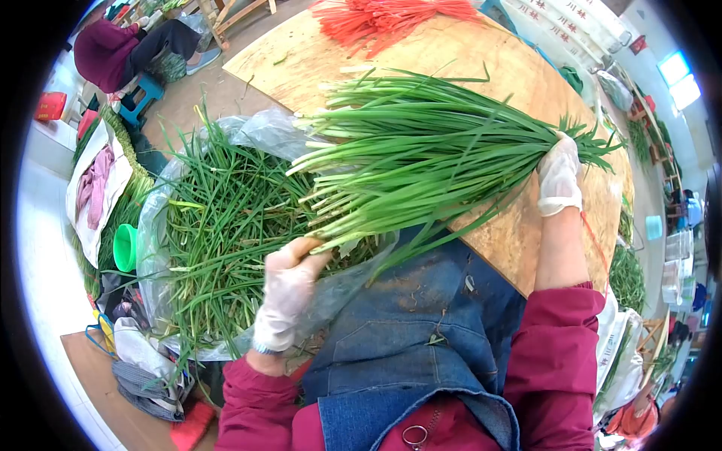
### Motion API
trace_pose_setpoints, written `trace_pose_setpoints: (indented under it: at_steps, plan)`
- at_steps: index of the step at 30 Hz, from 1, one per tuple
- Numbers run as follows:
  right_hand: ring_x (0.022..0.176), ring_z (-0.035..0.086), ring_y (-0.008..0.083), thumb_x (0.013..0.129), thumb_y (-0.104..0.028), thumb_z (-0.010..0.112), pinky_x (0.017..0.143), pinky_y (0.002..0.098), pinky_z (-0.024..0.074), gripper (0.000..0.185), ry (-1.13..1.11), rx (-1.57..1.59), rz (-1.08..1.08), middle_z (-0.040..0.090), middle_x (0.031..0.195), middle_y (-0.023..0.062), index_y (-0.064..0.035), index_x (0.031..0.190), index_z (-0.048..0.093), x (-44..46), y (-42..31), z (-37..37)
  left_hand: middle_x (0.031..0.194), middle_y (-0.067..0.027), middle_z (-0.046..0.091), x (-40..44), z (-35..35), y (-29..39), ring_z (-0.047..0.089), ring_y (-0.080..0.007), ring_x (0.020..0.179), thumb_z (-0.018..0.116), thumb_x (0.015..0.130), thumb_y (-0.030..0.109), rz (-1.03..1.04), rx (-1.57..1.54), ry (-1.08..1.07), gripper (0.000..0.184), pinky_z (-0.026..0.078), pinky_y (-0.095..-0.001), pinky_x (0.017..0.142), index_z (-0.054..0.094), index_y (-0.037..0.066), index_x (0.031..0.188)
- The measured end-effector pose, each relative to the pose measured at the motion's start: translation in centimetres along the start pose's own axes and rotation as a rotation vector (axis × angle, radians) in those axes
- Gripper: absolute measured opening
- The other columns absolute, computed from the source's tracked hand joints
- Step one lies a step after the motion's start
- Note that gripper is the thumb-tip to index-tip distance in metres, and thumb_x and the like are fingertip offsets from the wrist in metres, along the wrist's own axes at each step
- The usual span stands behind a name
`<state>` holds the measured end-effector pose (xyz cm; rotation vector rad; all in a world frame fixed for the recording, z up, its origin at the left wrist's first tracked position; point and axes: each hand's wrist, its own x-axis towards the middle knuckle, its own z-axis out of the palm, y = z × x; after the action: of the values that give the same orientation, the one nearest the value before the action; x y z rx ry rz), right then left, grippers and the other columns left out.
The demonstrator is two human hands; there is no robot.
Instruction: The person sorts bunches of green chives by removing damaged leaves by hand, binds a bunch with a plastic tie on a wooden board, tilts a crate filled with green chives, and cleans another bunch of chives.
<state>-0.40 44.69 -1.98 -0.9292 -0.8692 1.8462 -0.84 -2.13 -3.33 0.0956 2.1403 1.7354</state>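
A large fanned bundle of green stalks (436,143) lies across the wooden board, pale ends to the left and leafy tips to the right. My right hand (560,174), in a thin white glove, is closed round the narrow leafy end. At the lower left of the bundle, my left hand (289,286), gloved with bare fingertips showing, has its fingers closed on the pale end of a few stalks. Under and left of it, a clear plastic bag (154,225) holds a heap of loose green leaves (226,218).
Red ties (383,21) lie at the far edge of the wooden board (293,56). A green cup (125,248) stands left of the bag. Another person (113,52) sits at the upper left near a blue stool (141,98). A blue apron (406,323) covers my lap.
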Motion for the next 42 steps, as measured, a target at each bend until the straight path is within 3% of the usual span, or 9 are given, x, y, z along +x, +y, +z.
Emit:
trace_pose_setpoints:
  at_steps: [8, 11, 17, 20, 26, 32, 37, 41, 42]
  plan:
    - [0.06, 0.06, 0.0245, 0.077, -0.007, 0.059, 0.053, 0.0354, 0.051, 0.013, 0.254, 0.006, -0.05, 0.062, 0.08, 0.0128, 0.0027, 0.085, 0.056, 1.6, 0.9, 0.1, 0.088, -0.0099, 0.063, -2.2, -10.5, -2.0, 0.058, -0.0259, 0.082, 0.068, 0.074, 0.009, 0.423, 1.592, 0.66, 0.022, 0.044, -0.036, 0.074, 0.065, 0.005, 0.095]
    - [0.06, 0.06, 0.0244, 0.077, -0.007, 0.058, 0.054, 0.0353, 0.0513, 0.014, 0.229, -0.022, -0.052, 0.062, 0.079, 0.0125, 0.0039, 0.086, 0.056, -0.6, 0.2, 1.0, 0.09, -0.0091, 0.061, -2.8, -3.9, -1.6, 0.056, -0.0255, 0.087, 0.066, 0.077, 0.009, 0.747, 0.863, 0.328, 0.018, 0.041, -0.0407, 0.082, 0.062, 0.007, 0.094]
    - [0.059, 0.06, 0.0249, 0.078, -0.007, 0.056, 0.056, 0.0354, 0.0511, 0.011, 0.069, -0.02, -0.034, 0.061, 0.076, 0.0116, 0.002, 0.085, 0.056, -1.1, 0.1, 0.7, 0.069, -0.0107, 0.063, 2.2, 3.7, 0.1, 0.059, -0.0247, 0.064, 0.056, 0.087, 0.02, 0.354, 0.677, -0.223, 0.024, 0.044, -0.0339, 0.061, 0.065, -0.002, 0.082]
    - [0.059, 0.059, 0.0247, 0.077, -0.008, 0.058, 0.055, 0.0365, 0.051, 0.012, 0.112, -0.044, 0.011, 0.061, 0.077, 0.0116, 0.0013, 0.084, 0.057, 0.3, 0.3, 0.0, 0.066, -0.006, 0.062, 2.9, 5.9, -0.8, 0.053, -0.0147, 0.056, 0.058, 0.087, 0.017, -0.019, -0.117, -0.293, 0.022, 0.042, -0.0282, 0.053, 0.066, -0.004, 0.087]
    - [0.059, 0.06, 0.0253, 0.079, -0.007, 0.055, 0.056, 0.0362, 0.0513, 0.01, 0.005, -0.03, 0.012, 0.061, 0.076, 0.0113, 0.0018, 0.082, 0.057, 0.0, -0.1, 0.0, 0.069, -0.007, 0.063, 1.7, 5.4, 0.0, 0.054, -0.0124, 0.061, 0.061, 0.083, 0.013, -0.09, -0.242, -0.128, 0.019, 0.043, -0.026, 0.058, 0.066, -0.003, 0.091]
    - [0.061, 0.061, 0.0262, 0.076, -0.001, 0.057, 0.057, 0.036, 0.0527, 0.011, 0.076, -0.031, 0.02, 0.062, 0.077, 0.0124, 0.0042, 0.086, 0.056, 0.7, -0.1, 0.3, 0.07, -0.0141, 0.061, 0.8, 2.3, -1.7, 0.058, -0.0243, 0.061, 0.058, 0.083, 0.008, 0.484, 0.441, 0.164, 0.01, 0.046, -0.0318, 0.057, 0.062, -0.002, 0.081]
    - [0.06, 0.062, 0.0281, 0.073, 0.003, 0.059, 0.055, 0.0391, 0.0545, 0.019, 0.13, 0.066, 0.033, 0.062, 0.078, 0.0144, 0.0076, 0.091, 0.052, 1.9, 0.3, 0.2, 0.068, -0.0047, 0.057, -3.0, -14.2, -3.7, 0.048, -0.0126, 0.058, 0.058, 0.086, 0.018, 0.052, 0.384, 0.464, 0.018, 0.039, -0.0284, 0.053, 0.062, 0.001, 0.083]
    - [0.061, 0.063, 0.0287, 0.072, 0.002, 0.061, 0.056, 0.0394, 0.0552, 0.02, 0.125, 0.045, 0.049, 0.063, 0.08, 0.0153, 0.0074, 0.09, 0.052, 1.7, 0.3, 0.3, 0.083, -0.0118, 0.063, -5.6, -19.3, -3.9, 0.059, -0.0295, 0.078, 0.06, 0.081, 0.01, -0.261, 1.742, 0.527, 0.01, 0.046, -0.0401, 0.07, 0.064, 0.002, 0.085]
    - [0.061, 0.062, 0.0288, 0.072, 0.002, 0.061, 0.056, 0.0394, 0.0551, 0.021, 0.118, 0.033, 0.028, 0.062, 0.08, 0.0155, 0.0077, 0.09, 0.052, 1.5, 0.2, 0.3, 0.084, -0.0121, 0.062, -5.4, -17.9, -4.4, 0.058, -0.0303, 0.078, 0.061, 0.079, 0.009, 0.111, 1.626, 0.592, 0.01, 0.046, -0.04, 0.072, 0.064, 0.002, 0.086]
